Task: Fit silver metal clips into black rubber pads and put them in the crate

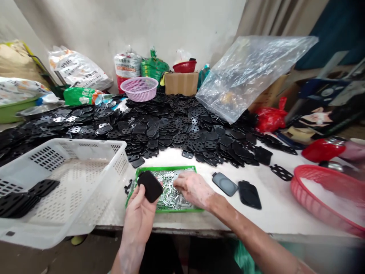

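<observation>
My left hand (139, 215) holds a small black rounded plastic piece (150, 186) between thumb and fingers, just above the near left corner of a green tray (165, 168). That tray is full of small shiny metal clips (168, 194). My right hand (192, 187) rests palm down on the clips, its fingers curled into the pile; what they pinch is hidden. Two black pieces (238, 189) lie on the white table to the right of the tray.
A big heap of black plastic plates (159, 129) covers the table behind the tray. A white perforated basket (65, 182) with a few black pieces stands at the left. A red basket (327, 194) sits right, a clear plastic bag (248, 72) behind, sacks and a pink basket (139, 88) by the wall.
</observation>
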A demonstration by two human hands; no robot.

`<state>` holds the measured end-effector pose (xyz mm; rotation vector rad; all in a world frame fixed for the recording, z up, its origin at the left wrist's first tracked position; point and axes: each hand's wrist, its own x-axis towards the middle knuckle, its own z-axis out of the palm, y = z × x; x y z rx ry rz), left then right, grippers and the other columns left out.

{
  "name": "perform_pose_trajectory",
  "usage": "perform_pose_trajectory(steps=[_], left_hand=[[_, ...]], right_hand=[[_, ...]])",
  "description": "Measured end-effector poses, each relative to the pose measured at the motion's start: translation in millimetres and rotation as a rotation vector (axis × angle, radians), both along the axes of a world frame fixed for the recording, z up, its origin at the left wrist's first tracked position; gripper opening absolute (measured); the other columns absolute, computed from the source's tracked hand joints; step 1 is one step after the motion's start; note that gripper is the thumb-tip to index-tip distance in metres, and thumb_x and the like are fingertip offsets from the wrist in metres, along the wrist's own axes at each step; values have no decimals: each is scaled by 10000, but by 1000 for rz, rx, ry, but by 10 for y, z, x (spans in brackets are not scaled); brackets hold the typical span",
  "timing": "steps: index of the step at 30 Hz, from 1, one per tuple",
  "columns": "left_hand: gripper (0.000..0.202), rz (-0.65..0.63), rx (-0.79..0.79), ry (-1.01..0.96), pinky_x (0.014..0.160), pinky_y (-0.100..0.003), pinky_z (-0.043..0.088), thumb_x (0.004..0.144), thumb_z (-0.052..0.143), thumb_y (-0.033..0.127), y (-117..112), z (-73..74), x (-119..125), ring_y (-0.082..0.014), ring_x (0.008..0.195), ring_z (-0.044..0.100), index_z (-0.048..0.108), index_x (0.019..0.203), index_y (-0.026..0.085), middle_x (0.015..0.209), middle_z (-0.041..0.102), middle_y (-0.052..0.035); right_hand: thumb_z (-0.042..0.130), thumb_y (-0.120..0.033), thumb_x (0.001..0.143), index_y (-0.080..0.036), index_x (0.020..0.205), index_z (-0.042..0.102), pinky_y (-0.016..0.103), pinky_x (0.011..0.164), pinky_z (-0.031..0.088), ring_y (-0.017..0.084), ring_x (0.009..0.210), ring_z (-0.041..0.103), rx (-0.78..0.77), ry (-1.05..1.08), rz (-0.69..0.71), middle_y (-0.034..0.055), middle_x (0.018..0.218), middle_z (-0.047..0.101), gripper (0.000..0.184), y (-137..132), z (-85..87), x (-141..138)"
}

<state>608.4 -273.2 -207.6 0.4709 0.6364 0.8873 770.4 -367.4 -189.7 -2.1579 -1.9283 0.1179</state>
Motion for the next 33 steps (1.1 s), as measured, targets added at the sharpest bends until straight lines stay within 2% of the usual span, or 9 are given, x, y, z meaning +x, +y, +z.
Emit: perform_pose_trajectory(steps=[6, 9, 12, 15, 18, 22, 26, 29, 33], left_hand=[[218, 1, 5, 23, 840, -349, 590, 876, 577, 137, -6, 21, 2, -208, 915, 717, 742, 1014, 177, 1072, 749, -90], [225, -14, 11, 18, 859, -348, 584, 869, 592, 141, -3, 6, -8, -202, 944, 709, 738, 1029, 203, 1089, 746, -70], [209, -12, 16, 22, 879, -348, 577, 866, 603, 154, -6, -7, -24, -205, 979, 699, 738, 1015, 209, 1105, 740, -61], [153, -12, 4, 60, 865, -337, 584, 857, 619, 177, -17, -6, -38, -216, 1006, 690, 736, 952, 202, 1107, 737, -55], [97, -6, -5, 99, 865, -324, 583, 838, 647, 199, -29, 12, -34, -219, 1049, 673, 719, 902, 203, 1104, 734, -46], [34, 47, -28, 144, 850, -320, 586, 809, 685, 223, -36, 39, -8, -225, 1088, 653, 691, 836, 203, 1055, 738, -39], [20, 55, -40, 157, 816, -306, 592, 820, 666, 207, -35, 27, 1, -218, 1083, 650, 675, 809, 193, 1055, 732, -51], [19, 60, -54, 149, 812, -305, 592, 820, 665, 194, -37, 4, -3, -219, 1075, 653, 679, 832, 189, 1059, 727, -59], [77, 61, -48, 124, 818, -312, 591, 822, 666, 173, -49, -5, -13, -213, 1073, 653, 683, 894, 195, 1100, 717, -66]], right_hand=[[533, -199, 912, -219, 865, 716, 248, 699, 414, 154, 806, 591, -45, -36, 68, 18, 838, 674, 190, 80, 26, -18], [483, -225, 956, -279, 1028, 708, 213, 714, 436, 127, 849, 629, -97, -64, -172, -5, 965, 703, 242, 85, 168, 323], [484, -186, 930, -209, 1025, 724, 263, 722, 456, 195, 907, 657, -156, -136, -398, 79, 1008, 713, 260, 15, 297, 816], [539, -177, 871, -148, 929, 746, 306, 719, 465, 259, 902, 671, -220, -187, -535, 143, 953, 721, 217, -114, 345, 1254], [547, -216, 878, -156, 999, 733, 325, 761, 468, 275, 965, 655, -233, -222, -604, 155, 1037, 707, 230, -189, 323, 1496], [495, -386, 944, -206, 1179, 653, 350, 866, 444, 278, 1116, 577, -178, -230, -603, 137, 1200, 650, 335, -61, 216, 1527], [587, -543, 867, -224, 1286, 556, 418, 966, 379, 308, 1209, 495, -128, -185, -544, 132, 1286, 606, 528, 213, 68, 1435], [670, -410, 826, -195, 1151, 632, 452, 975, 356, 316, 1156, 540, -117, -116, -546, 143, 1211, 649, 391, 347, -8, 1440], [574, -231, 873, -175, 928, 699, 444, 946, 379, 300, 1055, 619, -38, 23, -593, 140, 1020, 717, 147, 331, 2, 1565]])
